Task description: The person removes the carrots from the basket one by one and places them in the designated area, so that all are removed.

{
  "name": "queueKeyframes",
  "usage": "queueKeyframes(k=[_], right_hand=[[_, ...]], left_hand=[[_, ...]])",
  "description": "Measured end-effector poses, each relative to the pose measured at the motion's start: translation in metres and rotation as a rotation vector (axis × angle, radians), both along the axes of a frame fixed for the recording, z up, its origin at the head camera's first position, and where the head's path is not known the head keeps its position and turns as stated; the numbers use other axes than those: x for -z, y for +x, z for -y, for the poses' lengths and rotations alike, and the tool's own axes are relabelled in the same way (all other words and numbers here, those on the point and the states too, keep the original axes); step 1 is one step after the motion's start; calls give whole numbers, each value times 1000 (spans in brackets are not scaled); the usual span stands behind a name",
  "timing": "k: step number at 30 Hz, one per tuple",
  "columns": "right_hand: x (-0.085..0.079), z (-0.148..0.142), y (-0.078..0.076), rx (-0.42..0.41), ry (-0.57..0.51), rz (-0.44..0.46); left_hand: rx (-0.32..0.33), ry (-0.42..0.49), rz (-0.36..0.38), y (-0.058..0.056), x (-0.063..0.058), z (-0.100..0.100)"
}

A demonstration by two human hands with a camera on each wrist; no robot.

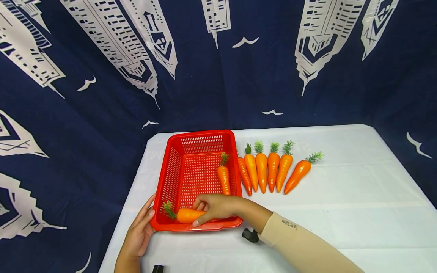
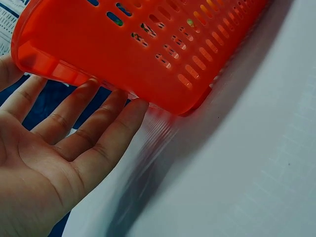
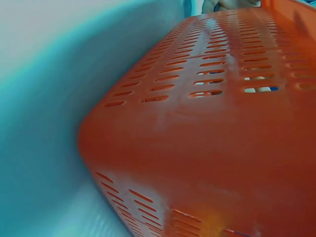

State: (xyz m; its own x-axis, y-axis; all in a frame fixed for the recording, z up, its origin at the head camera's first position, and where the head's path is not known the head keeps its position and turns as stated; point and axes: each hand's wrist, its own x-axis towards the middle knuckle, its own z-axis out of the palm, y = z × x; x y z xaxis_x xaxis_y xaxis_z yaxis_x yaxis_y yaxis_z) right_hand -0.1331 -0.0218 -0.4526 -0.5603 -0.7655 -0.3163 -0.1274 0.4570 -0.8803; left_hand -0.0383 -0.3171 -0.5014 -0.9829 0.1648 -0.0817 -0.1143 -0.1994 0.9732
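Note:
A red plastic basket [image 1: 199, 178] with slotted walls stands on the table. My right hand [image 1: 215, 208] reaches over its right side and pinches an orange carrot [image 1: 186, 215] with a green leafy top. That carrot lies crosswise along the near wall, its top pointing left and its tip hidden under the hand. Along the right wall lies a second carrot [image 1: 223, 178], top away from me. At the basket's left near corner, my left hand [image 1: 138, 231] touches the outside; in the left wrist view its fingers [image 2: 113, 123] stretch out straight against the rim.
Right of the basket several carrots [image 1: 261, 172] lie side by side, tops away; one carrot [image 1: 297, 176] slants apart from them. A black object [image 1: 250, 236] sits by the right forearm, another black piece [image 1: 158, 269] at the near edge. Behind the white table [image 1: 341, 212] hangs a dark blue printed cloth [image 1: 232, 83].

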Motion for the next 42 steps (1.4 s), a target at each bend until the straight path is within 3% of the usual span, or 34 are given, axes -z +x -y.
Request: queueKeyframes(k=[11, 27, 35, 42], right_hand=[[1, -2, 1, 20, -104, 53], [1, -6, 1, 22, -204, -2], [-2, -7, 1, 80, -254, 16], [-4, -8, 1, 151, -274, -8]], left_hand=[[-13, -14, 11, 0, 0, -1], [27, 47, -42, 0, 2, 1], [-29, 11, 8, 0, 1, -2], [-63, -11, -6, 2, 0, -3]])
